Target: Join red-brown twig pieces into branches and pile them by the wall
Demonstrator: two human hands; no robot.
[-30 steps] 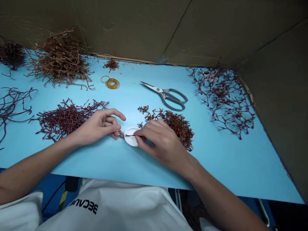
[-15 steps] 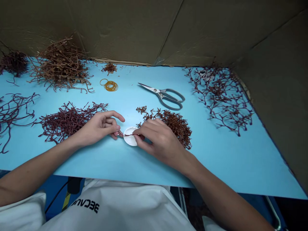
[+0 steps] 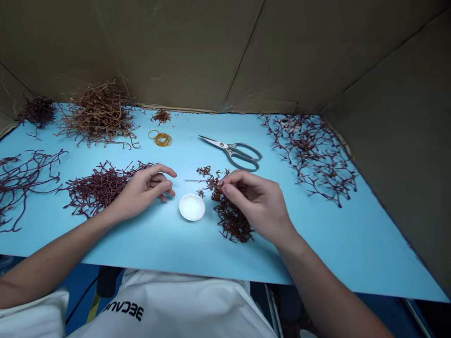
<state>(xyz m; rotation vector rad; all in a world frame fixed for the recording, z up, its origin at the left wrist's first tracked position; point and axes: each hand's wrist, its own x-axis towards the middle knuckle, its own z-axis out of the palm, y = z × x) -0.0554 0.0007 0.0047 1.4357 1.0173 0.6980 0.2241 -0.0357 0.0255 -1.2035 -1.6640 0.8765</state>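
Observation:
My right hand (image 3: 259, 202) is closed in a pinch over the edge of a heap of small brown branched pieces (image 3: 234, 223). A thin twig (image 3: 195, 180) points left in line with its fingertips and seems to be held there. My left hand (image 3: 151, 190) hovers with thumb and index finger apart and nothing visible between them. It is beside a pile of dark red twigs (image 3: 100, 188), partly covering its right end. Between my hands a small round white dish (image 3: 192, 207) rests on the blue table (image 3: 158, 246); no hand touches it.
Grey-handled scissors (image 3: 230, 151) lie beyond the hands, with yellow rubber bands (image 3: 162, 139) to their left. A brown twig heap (image 3: 100, 115) stands at back left, loose long stems (image 3: 28, 176) at far left, and branched twigs (image 3: 313, 155) at right. Cardboard walls (image 3: 176, 56) border the table.
My right hand has moved right and slightly up, taking the twig off the white dish. My left hand has drawn a little left, away from the dish. The view has shifted slightly.

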